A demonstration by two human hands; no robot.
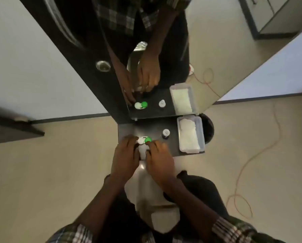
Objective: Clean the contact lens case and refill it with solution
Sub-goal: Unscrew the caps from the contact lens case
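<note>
Beige flooring surrounds a small dark tabletop (173, 146) set against a mirror, seen from straight above.

Nearest, both hands meet at the tabletop's near edge over a pale object, probably the contact lens case body (143, 151), though the fingers cover most of it. The left hand (125, 155) curls over its left side and the right hand (159, 157) over its right, apparently pinching it between them; how firm the hold is cannot be told.

Just beyond the fingertips lie two loose caps, a white cap (140, 141) touching a green cap (148, 139), so the case looks already opened. Farther right stands a small solution bottle (166, 133), and along the right edge sits a clear plastic tub (200, 135) holding white tissue or wipes. Behind it all, the mirror (164, 102) repeats the scene.

To do this step well, one hand should steady the case flat while the other works each well in turn. Care is needed not to nudge the caps off the near edge, and the bottle should stay upright and within reach for the refill.
</note>
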